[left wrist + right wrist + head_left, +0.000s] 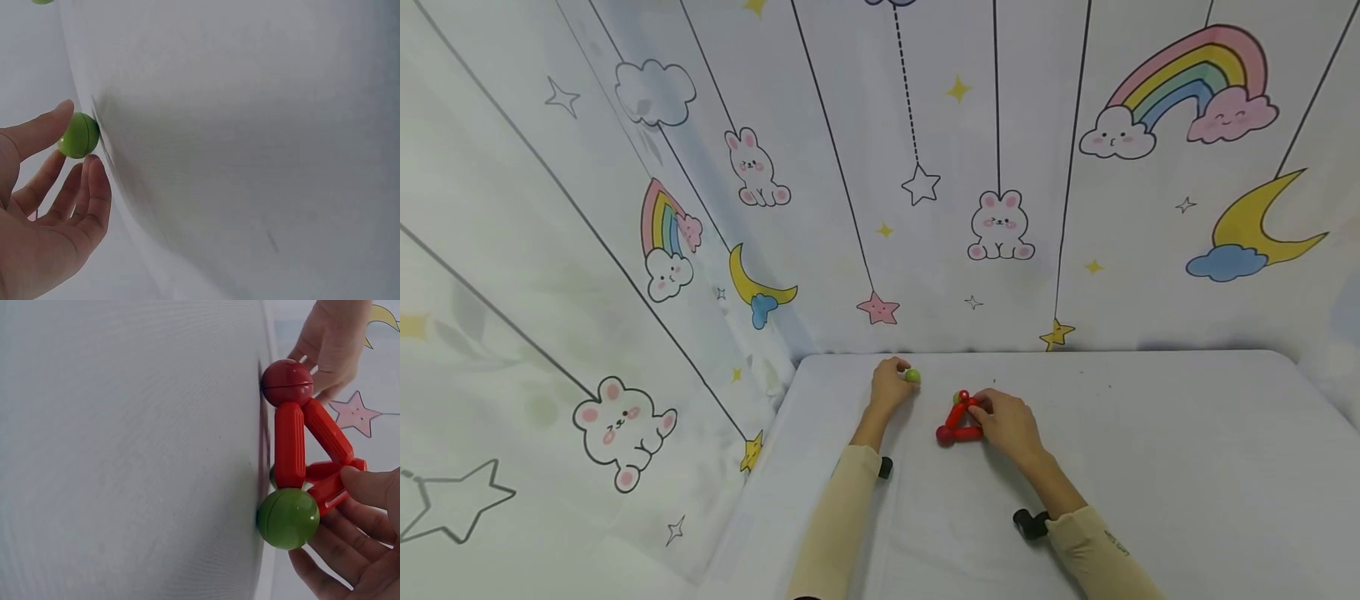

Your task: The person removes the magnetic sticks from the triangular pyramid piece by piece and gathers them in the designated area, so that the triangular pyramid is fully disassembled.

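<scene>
In the left wrist view, my left hand [59, 206] pinches a green ball [79, 135] between thumb and fingertips, low at the white surface. The head view has this hand [891, 387] at the far left, apart from the red build. My right hand [1007, 423] grips a build of red rods [290, 445] and balls, its thumb [369, 487] on a rod near the upper joint. A dark red ball [287, 383] joins two rods at one corner, and a green ball [289, 519] sits at another. Behind the rods, a further green ball is mostly hidden.
A white tabletop [1187, 467] lies under both hands, its back edge meeting a patterned curtain [820, 167]. Small black devices [1030, 524] are worn on both wrists. At the left wrist view's top edge, part of a green ball [42, 1] shows.
</scene>
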{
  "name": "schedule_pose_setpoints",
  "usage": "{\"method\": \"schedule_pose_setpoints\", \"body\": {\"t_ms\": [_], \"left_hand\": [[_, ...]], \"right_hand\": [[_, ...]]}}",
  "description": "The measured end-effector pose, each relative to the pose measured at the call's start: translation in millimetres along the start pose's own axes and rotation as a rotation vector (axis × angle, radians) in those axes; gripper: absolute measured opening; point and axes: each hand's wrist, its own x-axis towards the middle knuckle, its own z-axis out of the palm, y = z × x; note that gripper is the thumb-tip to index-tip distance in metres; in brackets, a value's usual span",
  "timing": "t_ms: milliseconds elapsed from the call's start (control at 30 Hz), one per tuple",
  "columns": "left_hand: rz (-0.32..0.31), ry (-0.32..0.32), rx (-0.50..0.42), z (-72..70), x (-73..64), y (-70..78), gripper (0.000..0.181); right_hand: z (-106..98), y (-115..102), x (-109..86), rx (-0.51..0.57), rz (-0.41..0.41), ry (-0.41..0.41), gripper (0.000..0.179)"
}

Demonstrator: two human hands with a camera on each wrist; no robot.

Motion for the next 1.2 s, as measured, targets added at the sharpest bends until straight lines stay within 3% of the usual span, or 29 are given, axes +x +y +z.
{"method": "schedule_pose_setpoints", "body": {"t_ms": [267, 467, 800, 1000, 1200], "left_hand": [[0.009, 0.035, 0.0, -5.6, -5.1, 3.6, 0.046], [0.041, 0.043, -0.028, -13.3, -17.1, 16.5, 0.044], [0.177, -0.162, -0.083, -23.0, -54.3, 51.7, 0.031], [0.192, -0.267, -0.085, -18.6, -70.3, 55.0, 0.036], [0.163, -0.29, -0.024, -16.7, -82.1, 57.9, 0.036]], "right_hand": [[-0.7, -1.3, 2.1, 0.017, 0.01, -0.006, 0.023], [-0.8, -1.3, 3.7, 0.014, 0.003, -0.008, 0.023], [-7.5, -3.0, 5.5, -0.002, -0.008, -0.012, 0.024], [-5.1, -0.4, 4.4, 0.015, -0.01, -0.022, 0.025], [-2.3, 3.9, 0.9, 0.021, -0.037, -0.037, 0.028]]}}
